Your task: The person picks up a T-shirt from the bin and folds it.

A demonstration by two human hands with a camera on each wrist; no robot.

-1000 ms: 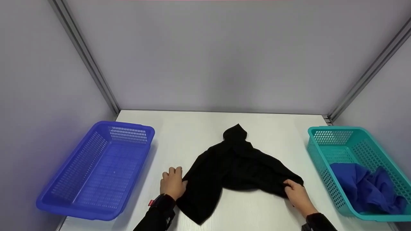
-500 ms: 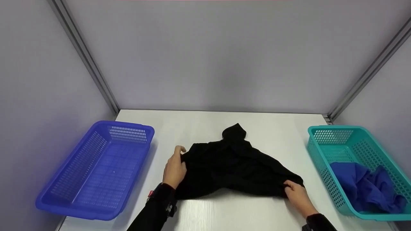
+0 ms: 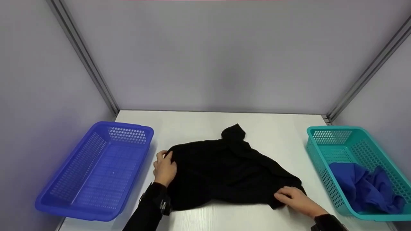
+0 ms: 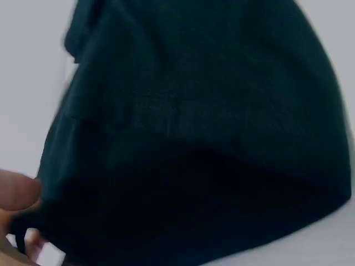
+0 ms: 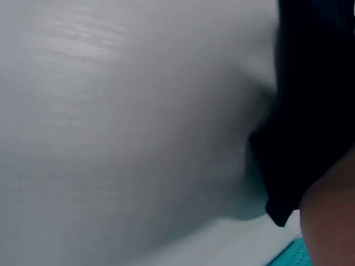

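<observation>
A black garment [image 3: 221, 170] lies spread in folds across the white table, with a narrow piece of it sticking up at the back. My left hand [image 3: 165, 168] is at its left edge; the left wrist view shows thumb and fingers pinching the dark cloth [image 4: 194, 127], which has a stitched seam. At the garment's lower right corner, my right hand [image 3: 297, 200] grips the fabric, fingertips partly hidden against it. In the right wrist view, the cloth [image 5: 316, 100] hangs beside the hand, a shadow beneath it on the table.
To the left stands a blue plastic basket [image 3: 96, 211] with nothing in it. A teal basket [image 3: 324, 178] on the right holds a crumpled blue cloth [image 3: 366, 187]. Grey panels [image 3: 224, 57] close off the table's back and both sides.
The left hand has moved up and then outward to the left, spreading the garment's left part wide. The right hand has shifted slightly down and left with its corner.
</observation>
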